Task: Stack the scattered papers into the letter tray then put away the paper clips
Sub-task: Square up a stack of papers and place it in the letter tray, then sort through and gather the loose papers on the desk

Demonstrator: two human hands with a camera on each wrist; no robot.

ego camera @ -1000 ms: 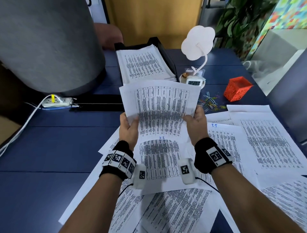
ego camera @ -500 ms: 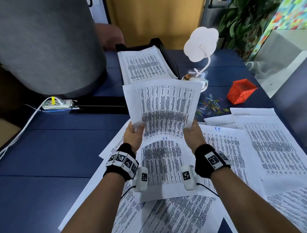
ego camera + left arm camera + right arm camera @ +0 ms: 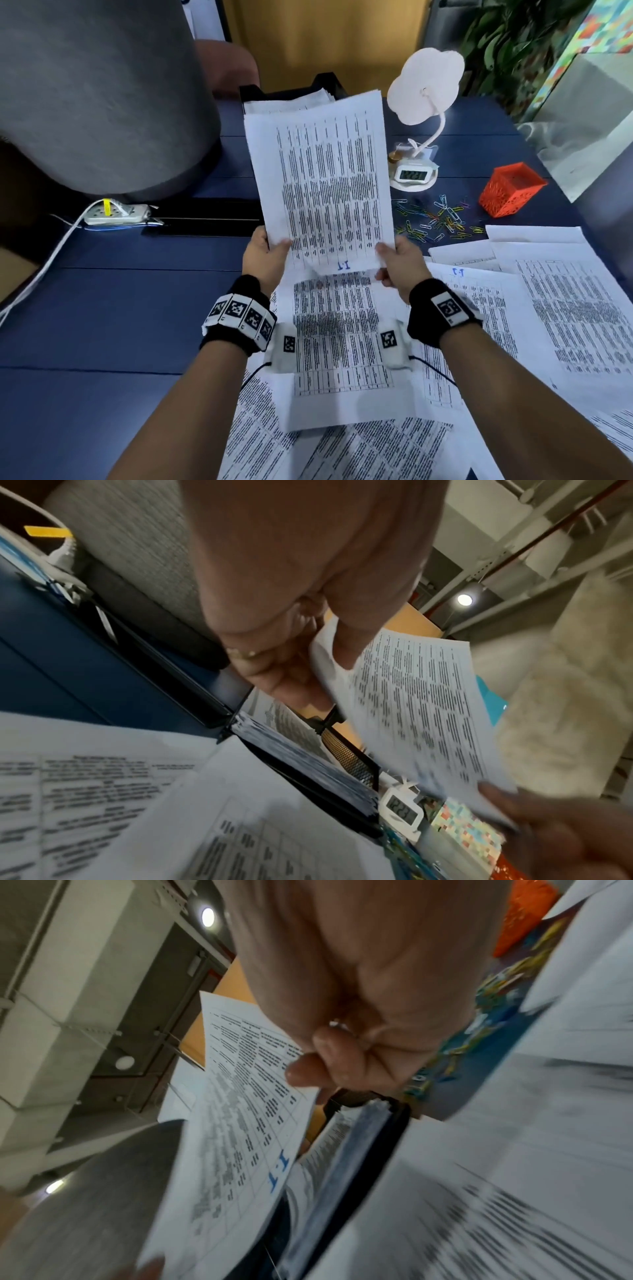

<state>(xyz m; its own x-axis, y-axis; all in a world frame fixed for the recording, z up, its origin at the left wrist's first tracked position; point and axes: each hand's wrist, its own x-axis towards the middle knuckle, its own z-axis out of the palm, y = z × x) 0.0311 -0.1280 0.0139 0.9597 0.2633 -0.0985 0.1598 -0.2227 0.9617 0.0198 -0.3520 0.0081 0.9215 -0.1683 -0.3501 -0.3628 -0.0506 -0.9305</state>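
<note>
I hold a printed sheet [image 3: 325, 185] marked "1.1" in the air by its two near corners. My left hand [image 3: 265, 251] pinches its left corner and my right hand [image 3: 397, 260] pinches its right corner. In the wrist views the sheet [image 3: 421, 704] [image 3: 240, 1112] shows between thumb and fingers. Behind it stands the black letter tray [image 3: 323, 82], filled with papers and mostly hidden by the sheet. Scattered papers [image 3: 342, 335] cover the blue desk [image 3: 102, 325] below my arms and to the right. Coloured paper clips [image 3: 435, 219] lie loose beside an orange mesh cup [image 3: 510, 188].
A white cloud-shaped lamp [image 3: 426, 85] and a small digital clock [image 3: 412, 174] stand right of the tray. A grey chair back [image 3: 96, 96] rises at the left, with a power strip [image 3: 116, 214] and white cable near it. A plant stands at the far right.
The sheet has risen and tipped more upright, moving away from me toward the tray. Both hands slid down to its near corners and went forward with it.
</note>
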